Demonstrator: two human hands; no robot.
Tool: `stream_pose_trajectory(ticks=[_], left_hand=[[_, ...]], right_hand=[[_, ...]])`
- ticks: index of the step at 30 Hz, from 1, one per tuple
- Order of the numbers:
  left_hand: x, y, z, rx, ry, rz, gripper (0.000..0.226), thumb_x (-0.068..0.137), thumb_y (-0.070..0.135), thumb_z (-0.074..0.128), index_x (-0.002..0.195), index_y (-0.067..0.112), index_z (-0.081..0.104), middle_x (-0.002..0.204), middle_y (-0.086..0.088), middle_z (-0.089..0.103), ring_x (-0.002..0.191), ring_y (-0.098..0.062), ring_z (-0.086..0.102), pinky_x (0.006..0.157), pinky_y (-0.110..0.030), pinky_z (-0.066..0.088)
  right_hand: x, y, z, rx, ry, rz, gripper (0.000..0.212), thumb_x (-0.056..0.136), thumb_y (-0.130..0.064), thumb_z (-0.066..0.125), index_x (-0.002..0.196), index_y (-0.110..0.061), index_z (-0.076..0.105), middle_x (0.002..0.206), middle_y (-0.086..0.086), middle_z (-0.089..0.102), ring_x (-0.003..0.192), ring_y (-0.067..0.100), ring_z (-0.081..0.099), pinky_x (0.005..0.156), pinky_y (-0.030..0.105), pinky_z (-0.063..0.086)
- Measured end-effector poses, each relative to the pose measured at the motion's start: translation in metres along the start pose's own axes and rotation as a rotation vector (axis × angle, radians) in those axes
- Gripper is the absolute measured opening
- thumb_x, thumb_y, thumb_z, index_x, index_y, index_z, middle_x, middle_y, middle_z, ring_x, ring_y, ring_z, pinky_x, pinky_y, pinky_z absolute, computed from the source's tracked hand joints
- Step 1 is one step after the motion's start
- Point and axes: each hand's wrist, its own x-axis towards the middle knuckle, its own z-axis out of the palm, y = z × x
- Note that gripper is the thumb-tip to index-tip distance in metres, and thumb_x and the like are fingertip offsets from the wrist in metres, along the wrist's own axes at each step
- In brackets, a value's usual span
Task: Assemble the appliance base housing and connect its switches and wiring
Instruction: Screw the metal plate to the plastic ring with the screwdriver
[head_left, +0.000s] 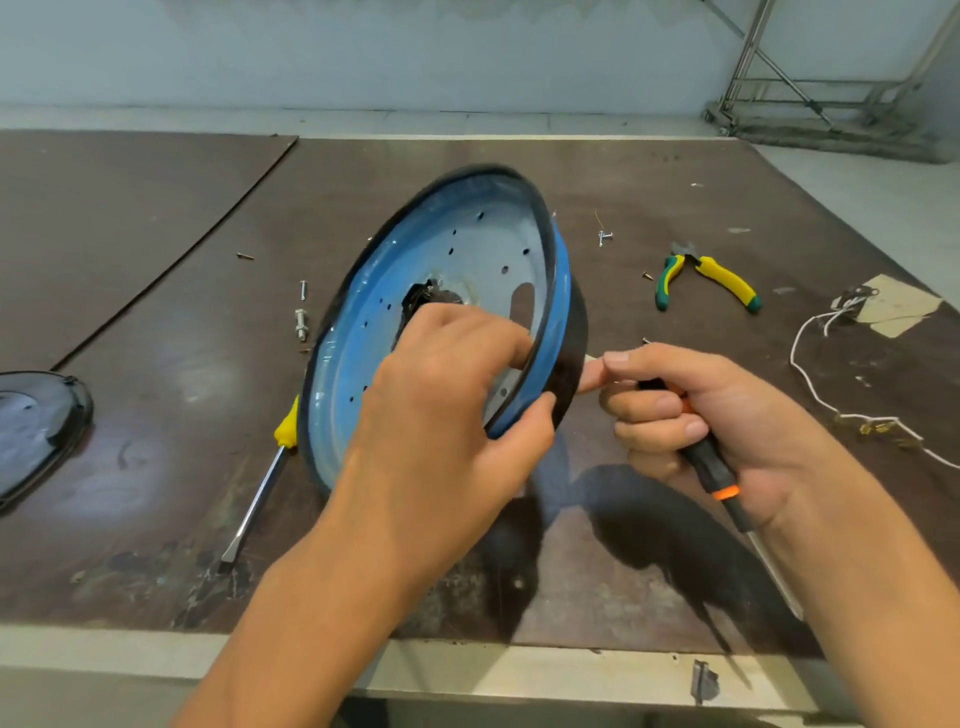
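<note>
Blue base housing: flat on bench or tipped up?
Tipped up: the blue base housing is held on edge, hollow side toward camera, left hand gripping its rim.

Grips housing rim w/ L hand, thumb outside, fingers curled inside, and wraps R hand round screwdriver handle, index stretched fwd to housing's side, both forearms bare.

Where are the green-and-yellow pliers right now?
In the head view, the pliers lie on the table to the right, beyond the right hand, between the blue housing and the white wire.
</note>
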Motion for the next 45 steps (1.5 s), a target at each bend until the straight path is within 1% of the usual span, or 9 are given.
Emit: stream_pose_trajectory(ticks=[7, 10, 13, 22, 26, 30, 37, 41, 45], left_hand=[[0.0, -0.001, 0.021, 0.086, -0.207, -0.111, 0.016, 0.08, 0.021, 0.074, 0.096, 0.019, 0.074, 0.092, 0.007, 0.07, 0.098, -0.014, 0.059, 0.081, -0.04, 0.053], [0.001, 0.0, 0.029, 0.142, -0.264, -0.12, 0.027, 0.078, 0.029, 0.076, 0.104, 0.023, 0.077, 0.095, 0.003, 0.075, 0.095, -0.017, 0.065, 0.085, -0.042, 0.055], [-0.001, 0.003, 0.042, 0.225, -0.412, -0.117, 0.027, 0.081, 0.035, 0.071, 0.107, 0.027, 0.075, 0.1, 0.005, 0.073, 0.098, -0.013, 0.061, 0.085, -0.037, 0.054], [-0.002, 0.003, 0.056, 0.359, -0.473, -0.127, 0.025, 0.082, 0.039, 0.068, 0.105, 0.028, 0.073, 0.103, 0.006, 0.067, 0.101, -0.014, 0.057, 0.086, -0.036, 0.053], [-0.002, 0.002, 0.059, 0.378, -0.529, -0.137, 0.027, 0.084, 0.041, 0.068, 0.108, 0.03, 0.072, 0.107, 0.006, 0.066, 0.103, -0.015, 0.058, 0.087, -0.036, 0.053], [-0.004, 0.0, 0.059, 0.368, -0.529, -0.134, 0.032, 0.084, 0.043, 0.069, 0.113, 0.031, 0.068, 0.108, 0.009, 0.064, 0.104, -0.011, 0.056, 0.089, -0.034, 0.052], [-0.01, -0.006, 0.061, 0.285, -0.449, -0.139, 0.062, 0.08, 0.051, 0.066, 0.134, 0.032, 0.043, 0.126, 0.013, 0.046, 0.108, -0.009, 0.051, 0.081, -0.029, 0.052], [-0.011, -0.011, 0.063, 0.341, -0.459, -0.098, 0.047, 0.082, 0.052, 0.056, 0.123, 0.03, 0.057, 0.124, 0.011, 0.054, 0.116, -0.011, 0.047, 0.085, -0.036, 0.055], [-0.011, -0.013, 0.065, 0.344, -0.449, -0.098, 0.036, 0.08, 0.049, 0.059, 0.107, 0.028, 0.072, 0.115, 0.01, 0.063, 0.111, -0.01, 0.052, 0.078, -0.028, 0.05]], right_hand=[[-0.003, 0.026, -0.021, 0.186, 0.017, 0.169, 0.031, 0.077, -0.02, 0.069, 0.103, -0.002, 0.072, 0.048, -0.009, 0.032, 0.031, 0.001, 0.031, 0.035, 0.017, 0.019], [-0.009, 0.033, -0.027, 0.132, -0.054, 0.252, 0.013, 0.087, -0.022, 0.064, 0.087, -0.01, 0.066, 0.048, -0.009, 0.036, 0.032, 0.0, 0.033, 0.035, 0.016, 0.021], [-0.015, 0.046, -0.03, 0.077, -0.073, 0.336, 0.023, 0.091, -0.025, 0.063, 0.071, -0.016, 0.061, 0.051, -0.007, 0.039, 0.034, 0.002, 0.034, 0.037, 0.015, 0.023], [-0.024, 0.048, -0.035, 0.154, -0.122, 0.352, 0.022, 0.092, -0.026, 0.066, 0.076, -0.016, 0.053, 0.054, -0.005, 0.041, 0.036, 0.003, 0.036, 0.038, 0.016, 0.025], [-0.03, 0.036, -0.039, 0.02, -0.007, 0.267, 0.021, 0.09, -0.025, 0.067, 0.096, -0.011, 0.052, 0.055, -0.004, 0.04, 0.036, 0.003, 0.034, 0.035, 0.015, 0.026], [-0.027, 0.019, -0.04, 0.098, 0.178, 0.033, 0.048, 0.075, -0.024, 0.068, 0.12, -0.012, 0.056, 0.059, -0.004, 0.035, 0.04, 0.004, 0.03, 0.045, 0.019, 0.016], [-0.012, 0.008, -0.036, 0.396, 0.237, -0.175, 0.05, 0.07, 0.001, 0.05, 0.119, -0.007, 0.052, 0.077, 0.01, 0.054, 0.056, 0.011, 0.041, 0.048, 0.02, 0.035], [-0.005, 0.009, -0.034, 0.413, 0.243, -0.259, 0.051, 0.07, 0.007, 0.054, 0.121, -0.001, 0.054, 0.098, 0.018, 0.071, 0.063, 0.014, 0.057, 0.056, 0.023, 0.053], [-0.003, 0.01, -0.03, 0.356, 0.222, -0.274, 0.053, 0.07, 0.002, 0.056, 0.123, -0.005, 0.051, 0.112, 0.024, 0.072, 0.082, 0.021, 0.076, 0.069, 0.033, 0.062]])
